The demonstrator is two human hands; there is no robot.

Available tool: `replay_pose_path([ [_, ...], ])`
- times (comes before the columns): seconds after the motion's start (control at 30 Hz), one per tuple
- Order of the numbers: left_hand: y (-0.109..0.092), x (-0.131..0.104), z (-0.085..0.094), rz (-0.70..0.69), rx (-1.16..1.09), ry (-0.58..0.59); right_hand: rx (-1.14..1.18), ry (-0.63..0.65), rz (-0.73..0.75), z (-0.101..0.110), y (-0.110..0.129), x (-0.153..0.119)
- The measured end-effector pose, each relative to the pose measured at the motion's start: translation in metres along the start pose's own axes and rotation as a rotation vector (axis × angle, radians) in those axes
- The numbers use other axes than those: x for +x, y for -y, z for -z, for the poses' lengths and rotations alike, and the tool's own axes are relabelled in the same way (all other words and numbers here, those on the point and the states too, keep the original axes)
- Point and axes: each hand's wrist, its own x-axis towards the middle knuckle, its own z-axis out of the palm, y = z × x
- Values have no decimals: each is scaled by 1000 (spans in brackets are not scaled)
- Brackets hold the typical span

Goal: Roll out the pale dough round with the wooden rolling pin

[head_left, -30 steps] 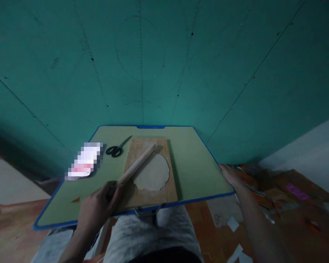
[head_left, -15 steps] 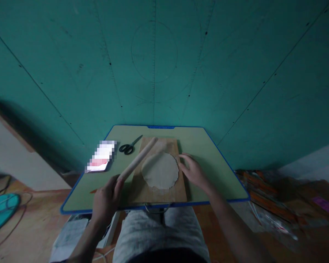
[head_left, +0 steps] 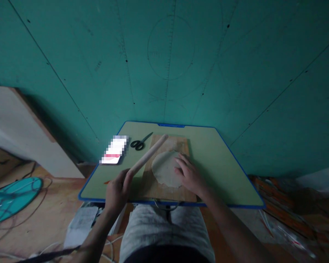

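Observation:
My left hand (head_left: 117, 191) is wrapped round the near end of a wooden rolling pin (head_left: 148, 154). The pin slants up and to the right, its far end over the top left part of a wooden cutting board (head_left: 150, 186). On the board lies a flat, roughly round sheet of dough (head_left: 164, 169) with ragged edges. My right hand (head_left: 190, 174) rests on the dough's right side, its fingers stretched out and slightly apart. It covers that edge of the sheet.
The board sits on a pale green table (head_left: 222, 168) with a blue rim. Black-handled scissors (head_left: 139, 143) and a phone (head_left: 115, 150) with a blurred screen lie to its left. A green wall (head_left: 181, 91) rises directly behind. Cables and a turquoise disc (head_left: 16, 199) are on the floor at left.
My right hand has moved from the board's right edge onto the dough. My left hand still holds the rolling pin. The whole view has shifted, so the table appears farther right.

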Motion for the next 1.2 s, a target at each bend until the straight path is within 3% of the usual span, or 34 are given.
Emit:
replay_pose_path([
  [0.3,2,-2,-2,0,-28,-33,-32,70,40,13,5,-10],
  [0.47,4,-1,-3,-14,-47,-42,-127,159,230,7,21,0],
  [0.6,5,-1,-3,-29,-46,-49,-171,262,295,0,28,12],
  [0.8,4,-2,-2,-18,-46,-69,-250,284,227,-2,30,16],
  [1.0,3,-1,-2,-36,-68,-73,-313,226,69,-9,52,11],
  [1.1,5,-1,-3,-28,-66,-68,-304,230,79,-10,57,6],
  [1.2,6,-1,-3,-22,-61,-63,-276,259,137,-3,45,0],
])
